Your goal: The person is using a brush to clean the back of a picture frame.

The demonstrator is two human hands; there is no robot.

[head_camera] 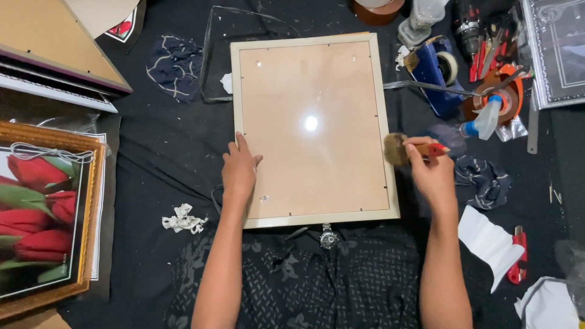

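Nearest the lens, our two forearms reach out over a patterned dark shirt toward a pale picture frame (314,128) lying flat, back side up, on a black cloth (158,158) that covers the work surface. Our left hand (239,170) rests with fingers spread and flat on the frame's left rail and the edge of its tan backing board, steadying it. Our right hand (434,173) is closed in a pinch around the red handle of a small brush (399,149), whose tan bristles touch the frame's right rail about midway down

To do this brushing well, we judge that short, light strokes directed outward, off the rail and onto the cloth, carry dust away from the board instead of into the rebate; the left hand should press evenly so the frame does not slide. A bright lamp reflection sits near the board's centre, useful for spotting remaining specks

Around the work: a framed picture of red tulips (42,207) at far left, a crumpled scrap of white paper (183,219) near the left elbow, a blue tape dispenser (436,73) and a spray bottle (487,119) beyond the right hand, a dark patterned rag (484,176) just beside it, and a red utility knife (518,253) at lower right, well apart from the frame
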